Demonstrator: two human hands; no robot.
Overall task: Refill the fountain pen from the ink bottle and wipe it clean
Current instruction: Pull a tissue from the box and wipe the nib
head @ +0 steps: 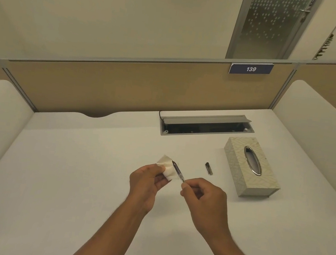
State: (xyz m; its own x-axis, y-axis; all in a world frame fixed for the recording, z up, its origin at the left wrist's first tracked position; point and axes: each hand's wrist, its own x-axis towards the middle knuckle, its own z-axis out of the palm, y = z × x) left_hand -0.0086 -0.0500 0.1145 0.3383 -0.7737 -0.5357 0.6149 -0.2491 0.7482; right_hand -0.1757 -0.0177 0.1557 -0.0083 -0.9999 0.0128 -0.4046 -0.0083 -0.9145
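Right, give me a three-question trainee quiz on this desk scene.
1. True or false: the left hand holds a tissue at the far end of the pen.
2. Which lies on the desk between the pen and the tissue box? A) ink bottle B) pen cap C) ruler
3. What number is on the blue sign on the partition?

Key: 1 true; 2 B; 3 139.
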